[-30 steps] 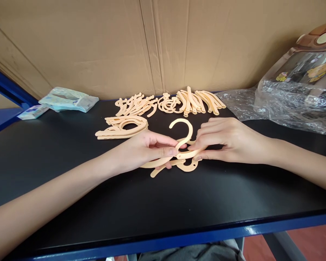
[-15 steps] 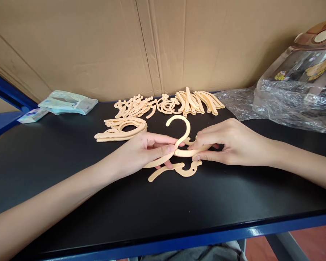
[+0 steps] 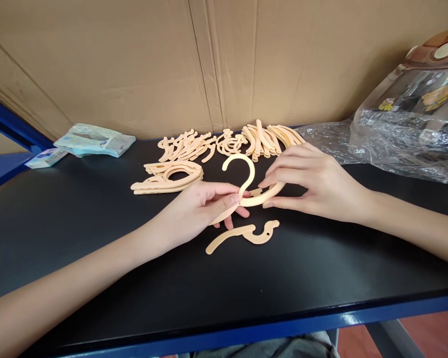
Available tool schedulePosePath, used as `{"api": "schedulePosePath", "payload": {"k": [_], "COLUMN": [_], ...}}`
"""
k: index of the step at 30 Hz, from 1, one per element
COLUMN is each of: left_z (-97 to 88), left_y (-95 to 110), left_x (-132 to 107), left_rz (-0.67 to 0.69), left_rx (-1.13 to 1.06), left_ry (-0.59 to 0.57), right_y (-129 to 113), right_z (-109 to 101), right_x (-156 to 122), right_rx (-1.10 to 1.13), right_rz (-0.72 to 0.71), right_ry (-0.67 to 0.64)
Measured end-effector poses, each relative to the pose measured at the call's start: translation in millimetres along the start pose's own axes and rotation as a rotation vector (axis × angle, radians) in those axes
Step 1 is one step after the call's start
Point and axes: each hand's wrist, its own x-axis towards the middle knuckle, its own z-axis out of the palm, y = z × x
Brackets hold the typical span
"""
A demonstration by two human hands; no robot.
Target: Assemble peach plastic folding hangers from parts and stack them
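Note:
A cream plastic folding hanger (image 3: 251, 171), with its hook standing up, is held between both hands above the black table. My left hand (image 3: 205, 204) pinches it at the joint below the hook, thumb in front. My right hand (image 3: 309, 181) grips its right arm, which curves upward, between thumb and fingers. Part of the left arm is hidden by my left hand. Just below the hands, a loose pair of joined hanger pieces (image 3: 261, 237) lies on the table. Another cream piece (image 3: 254, 193) shows partly behind the held hanger.
Folded hangers (image 3: 164, 185) are stacked at the left. Behind are piles of small hanger arms (image 3: 188, 146), hooks (image 3: 229, 144) and curved arms (image 3: 259, 141). Tissue packs (image 3: 97, 140) lie back left. Clear plastic wrap (image 3: 403, 149) and a bottle (image 3: 433, 74) stand right. Cardboard (image 3: 134, 64) lines the back.
The hanger's right arm has swung upward as my right hand rose with it. The hook has tilted slightly to the left. My left hand keeps its pinch at the joint.

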Motion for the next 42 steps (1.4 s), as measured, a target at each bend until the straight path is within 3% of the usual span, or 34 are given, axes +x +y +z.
{"api": "schedulePosePath", "payload": {"k": [7,11,15,18,21,24,31,42], "left_z": [-0.9,-0.5,2.7,5.3,6.0,4.8,-1.8,-3.8], "left_y": [2.3,1.9,-0.4,-4.1,-8.7,-10.6,-10.0,-18.5], "left_x": [3.8,3.7,1.0,-2.8,-6.5,-7.8,-2.8,4.2], "left_rz": [-0.061,-0.035,0.052,0.223,0.419,0.561,0.752,0.71], "left_rx": [0.025,0.042,0.15,0.441,0.705,0.82,1.119,1.055], "left_ry": [-0.044,-0.047,-0.024,0.082,0.157,0.153,0.237,0.294], "right_y": [-3.3,-5.7,-6.0,-6.7,-7.9,-5.7,15.6,22.3], "right_z": [0.3,4.0,7.2,7.0,6.4,6.6,5.7,15.5], "right_x": [-1.4,-1.3,-0.2,0.2,0.5,0.5,0.0,-3.6], "right_rx": [-0.282,-0.273,-0.209,-0.172,-0.092,0.003,0.06,0.042], "right_rz": [-0.054,-0.106,-0.155,-0.147,-0.087,0.032,0.482,0.38], "right_ry": [0.167,0.116,0.049,0.007,-0.014,0.008,0.122,0.001]}}
